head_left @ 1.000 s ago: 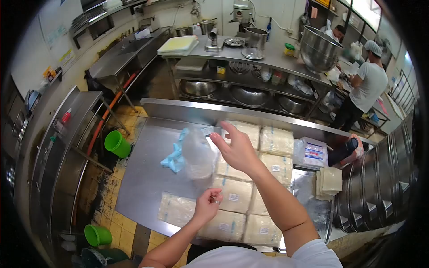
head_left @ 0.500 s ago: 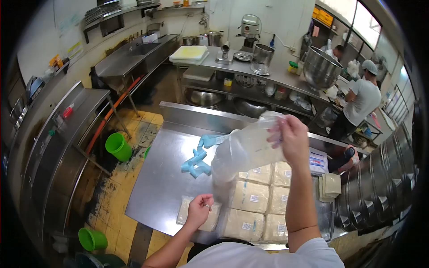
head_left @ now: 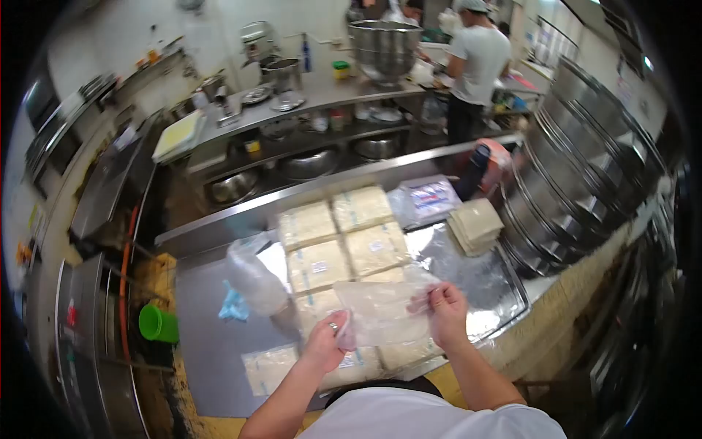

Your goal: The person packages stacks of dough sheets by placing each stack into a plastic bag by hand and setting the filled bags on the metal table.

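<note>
A clear plastic bag (head_left: pixel 384 313) is stretched between my two hands, above the packs. My left hand (head_left: pixel 327 342), with a ring on it, pinches the bag's left edge. At the other side, the fingers of my right hand (head_left: pixel 447 314) are closed on its right edge. Below lie rows of flat, cream-coloured square packs (head_left: pixel 318 265) in clear wrapping, some with white labels. One more wrapped pack (head_left: pixel 268 369) sits left of my left hand. Farther left are a bulky clear plastic bundle (head_left: pixel 256 282) and a crumpled light-blue strip (head_left: pixel 234 301).
On a metal tray (head_left: pixel 493 289) at the right lies a stack of cream squares (head_left: pixel 475 225). Behind it is a printed plastic pack (head_left: pixel 431 199). Tall stacked metal steamers (head_left: pixel 578 175) stand at the right. A co-worker (head_left: pixel 479 58) works at the back; a green bucket (head_left: pixel 158 323) is at left.
My right hand has come down and right with the clear bag, and my left hand now holds its other edge. The bulky plastic bundle rests on the table. The view has swung right.
</note>
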{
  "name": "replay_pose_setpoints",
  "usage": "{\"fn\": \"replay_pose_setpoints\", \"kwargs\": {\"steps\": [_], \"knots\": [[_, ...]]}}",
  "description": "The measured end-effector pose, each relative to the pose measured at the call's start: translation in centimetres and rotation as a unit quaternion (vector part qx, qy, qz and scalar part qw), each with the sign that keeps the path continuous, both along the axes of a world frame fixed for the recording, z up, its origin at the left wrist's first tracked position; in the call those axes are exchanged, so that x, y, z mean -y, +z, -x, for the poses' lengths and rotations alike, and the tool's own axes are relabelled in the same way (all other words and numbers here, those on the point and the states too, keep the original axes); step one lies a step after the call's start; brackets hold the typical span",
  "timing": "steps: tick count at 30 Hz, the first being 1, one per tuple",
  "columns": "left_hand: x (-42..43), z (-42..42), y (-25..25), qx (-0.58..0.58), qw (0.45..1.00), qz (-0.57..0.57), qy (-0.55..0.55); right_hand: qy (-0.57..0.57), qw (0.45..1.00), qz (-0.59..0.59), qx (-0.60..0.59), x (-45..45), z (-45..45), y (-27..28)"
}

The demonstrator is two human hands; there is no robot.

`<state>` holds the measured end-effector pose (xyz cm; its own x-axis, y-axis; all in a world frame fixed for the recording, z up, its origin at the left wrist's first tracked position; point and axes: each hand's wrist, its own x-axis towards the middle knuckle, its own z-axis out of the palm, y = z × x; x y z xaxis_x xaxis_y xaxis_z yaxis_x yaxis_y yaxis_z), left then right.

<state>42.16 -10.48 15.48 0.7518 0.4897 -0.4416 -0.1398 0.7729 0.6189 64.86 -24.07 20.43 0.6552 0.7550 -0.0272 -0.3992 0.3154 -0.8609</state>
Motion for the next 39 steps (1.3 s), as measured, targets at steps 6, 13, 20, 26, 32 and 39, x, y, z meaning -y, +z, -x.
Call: {"fn": "replay_pose_setpoints", "kwargs": {"steps": [6, 13, 20, 26, 32, 39], "knots": [[1.4, -7.3, -0.6, 0.008, 0.997, 0.024, 0.079, -0.015, 0.969, 0.242, 0.055, 6.0, -9.1, -11.7], [2.5, -14.2, 3.8, -0.058, 0.973, -0.157, 0.16, -0.12, 0.803, 0.353, 0.465, 4.4, -29.2, -11.3], [1.8, -13.9, 6.3, -0.134, 0.961, -0.167, 0.175, 0.048, 0.462, 0.373, 0.803, -1.1, -41.8, -11.2], [0.7, -12.2, 5.6, -0.19, 0.948, -0.113, 0.23, 0.212, 0.41, 0.324, 0.826, -3.5, -46.0, -11.4], [0.2, -12.3, 6.5, -0.176, 0.94, -0.087, 0.277, 0.045, 0.286, 0.247, 0.925, -2.5, -45.3, -14.4], [-3.8, -7.9, 3.1, -0.193, 0.946, -0.063, 0.253, 0.189, 0.576, 0.441, 0.662, -9.3, -47.5, -6.6]]}}
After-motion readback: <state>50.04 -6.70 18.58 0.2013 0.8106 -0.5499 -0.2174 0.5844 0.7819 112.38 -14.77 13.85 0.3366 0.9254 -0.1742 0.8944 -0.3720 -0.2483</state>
